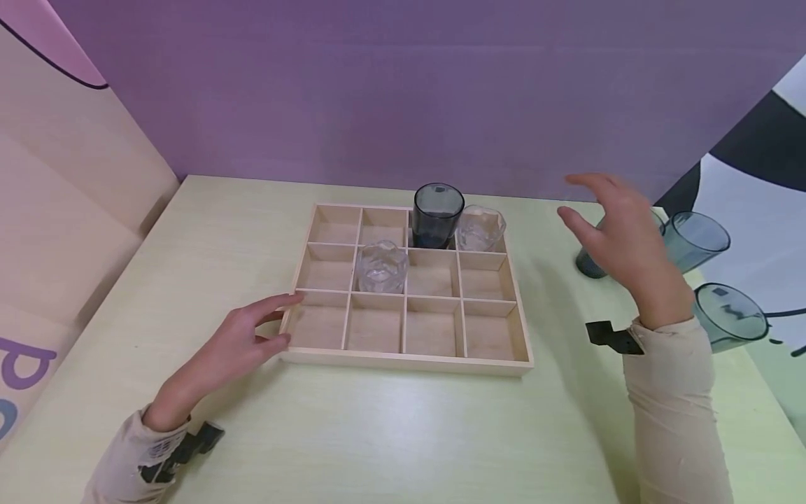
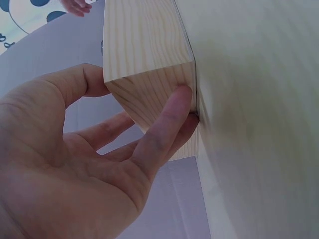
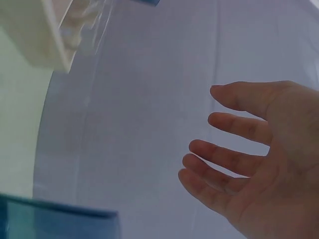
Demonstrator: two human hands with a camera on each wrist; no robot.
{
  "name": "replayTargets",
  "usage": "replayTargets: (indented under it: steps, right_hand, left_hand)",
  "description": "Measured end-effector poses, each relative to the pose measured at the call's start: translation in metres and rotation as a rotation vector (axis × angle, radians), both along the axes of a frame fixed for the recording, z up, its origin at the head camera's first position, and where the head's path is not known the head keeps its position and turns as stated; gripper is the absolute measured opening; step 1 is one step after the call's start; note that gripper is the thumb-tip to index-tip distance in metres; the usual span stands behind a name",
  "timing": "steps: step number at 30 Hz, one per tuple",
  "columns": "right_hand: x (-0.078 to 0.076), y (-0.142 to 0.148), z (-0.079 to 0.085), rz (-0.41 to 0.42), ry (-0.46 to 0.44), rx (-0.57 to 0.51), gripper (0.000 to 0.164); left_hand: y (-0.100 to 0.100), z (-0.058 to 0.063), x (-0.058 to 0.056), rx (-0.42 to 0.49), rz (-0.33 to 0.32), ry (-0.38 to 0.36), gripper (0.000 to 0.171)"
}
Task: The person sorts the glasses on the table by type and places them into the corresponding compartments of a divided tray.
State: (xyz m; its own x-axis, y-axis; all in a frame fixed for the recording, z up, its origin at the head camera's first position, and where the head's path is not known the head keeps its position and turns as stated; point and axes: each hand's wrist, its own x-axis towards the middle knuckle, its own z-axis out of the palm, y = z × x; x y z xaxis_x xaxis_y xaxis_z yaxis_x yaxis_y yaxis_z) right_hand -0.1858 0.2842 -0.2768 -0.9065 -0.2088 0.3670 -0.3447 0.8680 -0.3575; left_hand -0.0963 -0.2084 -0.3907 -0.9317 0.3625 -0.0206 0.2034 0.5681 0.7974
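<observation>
A wooden divided tray (image 1: 403,360) lies on the table. My left hand (image 1: 236,336) grips its left side near the front corner; in the left wrist view, the thumb (image 2: 172,109) presses the wooden wall. A dark tumbler (image 1: 434,224) stands in the back row, third compartment from the left. One clear glass (image 1: 481,229) occupies the back right compartment, another clear glass (image 1: 382,267) the middle row's second. Right of the tray my right hand (image 1: 630,241) hovers with fingers spread and nothing held. It partly hides a dark glass (image 1: 590,264) on the table.
Two blue-green tinted glasses (image 1: 693,241) stand near the table's right edge, the front glass (image 1: 730,315) partly behind the right sleeve. A purple panel (image 1: 390,105) rises along the table's back edge. A pale panel (image 1: 69,189) borders the left.
</observation>
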Motion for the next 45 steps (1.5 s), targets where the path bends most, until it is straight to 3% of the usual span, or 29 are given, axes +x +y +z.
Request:
replayTargets:
  steps: [9,17,28,36,45]
  right_hand:
    - [-0.010,0.028,-0.006,-0.109,-0.097,-0.018,0.052]
    - [-0.019,0.040,-0.012,-0.132,-0.168,-0.011,0.056]
    - [-0.028,0.051,-0.020,-0.124,-0.201,-0.001,0.057]
    - [-0.030,0.066,-0.036,-0.148,-0.238,0.030,0.057]
    - [-0.027,0.072,-0.037,-0.264,-0.291,0.101,0.070]
  left_hand:
    - [0.000,0.004,-0.005,-0.005,-0.019,0.025,0.056]
    - [0.002,0.007,-0.005,-0.027,0.003,0.019,0.055]
    - [0.001,0.007,-0.005,-0.023,0.011,0.011,0.055]
    - [0.000,0.003,-0.002,-0.022,0.014,0.000,0.056]
    - [0.001,0.003,0.000,-0.013,0.011,-0.008,0.056]
